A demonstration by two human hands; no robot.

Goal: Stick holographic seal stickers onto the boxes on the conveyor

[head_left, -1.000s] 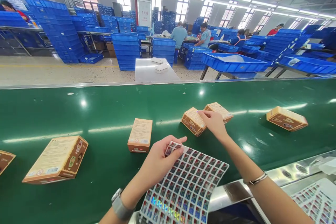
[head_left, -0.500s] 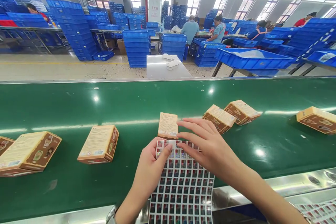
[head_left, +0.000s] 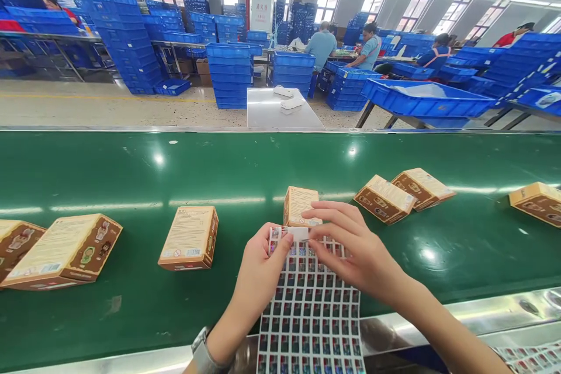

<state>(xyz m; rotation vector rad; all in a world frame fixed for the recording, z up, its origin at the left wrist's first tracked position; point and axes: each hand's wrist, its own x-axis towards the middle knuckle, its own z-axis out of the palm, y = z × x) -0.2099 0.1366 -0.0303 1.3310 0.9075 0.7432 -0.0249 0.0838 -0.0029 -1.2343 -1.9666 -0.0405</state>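
My left hand [head_left: 258, 272] grips the top left corner of a sheet of small holographic stickers [head_left: 311, 315], thumb on top. My right hand [head_left: 355, 248] rests on the sheet's top edge, its fingertips pinched at a sticker there. Just beyond both hands a tan and brown carton [head_left: 300, 205] lies flat on the green conveyor belt [head_left: 131, 175]. Another carton [head_left: 190, 237] lies to the left of my left hand.
More cartons lie on the belt: two at the left [head_left: 65, 251], a pair right of centre [head_left: 403, 190], one at the far right [head_left: 537, 201]. A steel rail [head_left: 482, 310] edges the belt. Beyond it are stacked blue crates [head_left: 228, 76] and seated workers [head_left: 322, 47].
The cartons have shifted rightward across the view. My right hand left the pair of cartons and came back to the sticker sheet, where its fingers closed on the top edge.
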